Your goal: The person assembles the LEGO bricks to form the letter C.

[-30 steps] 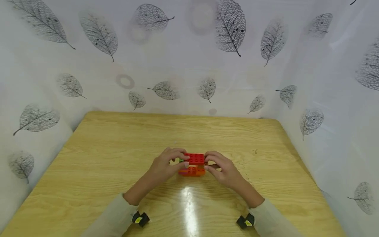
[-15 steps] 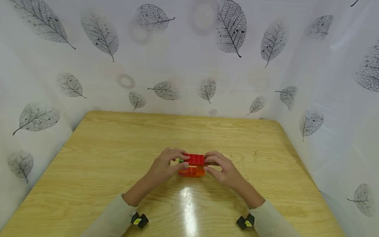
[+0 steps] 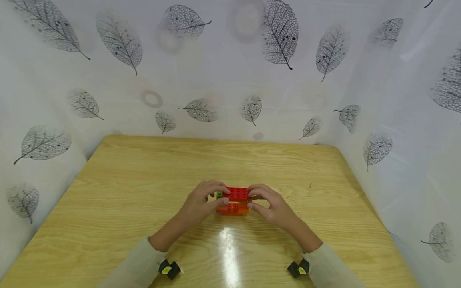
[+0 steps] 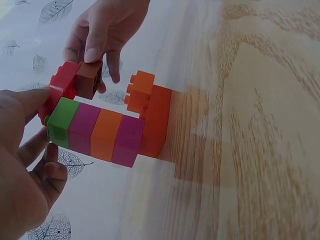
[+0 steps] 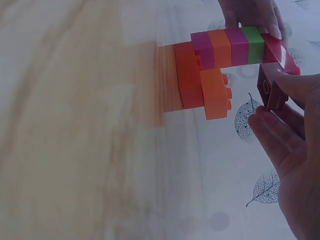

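Observation:
An upright stack of toy building bricks stands on the table, rising from an orange-red base brick (image 4: 157,122). Its column runs purple (image 4: 128,141), orange (image 4: 105,134), purple (image 4: 82,127), then green (image 4: 63,122). A red brick (image 3: 238,194) lies across the top and juts out to the right. My left hand (image 3: 199,201) pinches the red brick's left end between thumb and finger. My right hand (image 3: 272,206) pinches a brown brick (image 5: 272,86) against the underside of the red brick's free end. Whether those two are joined, I cannot tell.
A smaller orange brick (image 4: 140,90) sits on the base's right end, below the brown one and apart from it. The wooden table (image 3: 158,160) reaches back to a white leaf-print curtain (image 3: 223,72). Both sleeves carry a dark wrist device.
The brown brick, which stuck out to the right from my right fingers, has swung in under the red brick's right end. My left hand has hardly moved.

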Available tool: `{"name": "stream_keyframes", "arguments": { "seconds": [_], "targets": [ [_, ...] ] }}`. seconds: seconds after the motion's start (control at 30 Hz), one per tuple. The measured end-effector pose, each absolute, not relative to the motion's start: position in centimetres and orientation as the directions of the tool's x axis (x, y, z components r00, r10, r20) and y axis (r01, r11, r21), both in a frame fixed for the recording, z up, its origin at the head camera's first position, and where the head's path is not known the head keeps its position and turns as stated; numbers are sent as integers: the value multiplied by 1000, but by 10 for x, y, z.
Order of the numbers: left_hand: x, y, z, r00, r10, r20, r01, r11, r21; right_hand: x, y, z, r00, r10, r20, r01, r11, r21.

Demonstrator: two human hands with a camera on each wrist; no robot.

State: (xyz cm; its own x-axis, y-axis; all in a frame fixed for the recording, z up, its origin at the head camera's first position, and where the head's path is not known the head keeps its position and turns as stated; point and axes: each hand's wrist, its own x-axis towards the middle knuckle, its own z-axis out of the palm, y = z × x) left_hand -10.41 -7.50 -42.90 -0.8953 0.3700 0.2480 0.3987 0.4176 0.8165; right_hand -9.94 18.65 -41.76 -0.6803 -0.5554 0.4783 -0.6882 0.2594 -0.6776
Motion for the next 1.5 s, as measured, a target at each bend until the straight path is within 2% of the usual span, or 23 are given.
{"name": "stream_keyframes", "arguments": {
  "seconds": [0.17,0.3,0.43,0.9,1.1,1.33,1.5],
  "targets": [
    [-100,-80,-426,-900,368,233,379,400,834,-105,190,-427,-682,-557,474,-676,234,-698],
    [-99,-88,-429,-890,355,287,418,377,827,-107,191,-431,-679,-550,486,-681,225,-697],
    [-98,-98,-437,-880,346,326,445,362,819,-100,186,-415,-673,-550,494,-688,223,-690],
    [-99,-101,-447,-886,393,246,366,268,891,-102,187,-417,-676,-545,497,-687,221,-692],
    [-107,-101,-447,-900,384,207,331,292,897,-121,192,-436,-725,-527,443,-631,250,-734],
    [-127,-97,-450,-939,334,77,188,313,931,-147,194,-441,-826,-490,279,-461,300,-835],
    [-145,-94,-454,-952,304,35,134,313,940,-164,191,-443,-872,-453,184,-362,346,-866]
  ]
}}
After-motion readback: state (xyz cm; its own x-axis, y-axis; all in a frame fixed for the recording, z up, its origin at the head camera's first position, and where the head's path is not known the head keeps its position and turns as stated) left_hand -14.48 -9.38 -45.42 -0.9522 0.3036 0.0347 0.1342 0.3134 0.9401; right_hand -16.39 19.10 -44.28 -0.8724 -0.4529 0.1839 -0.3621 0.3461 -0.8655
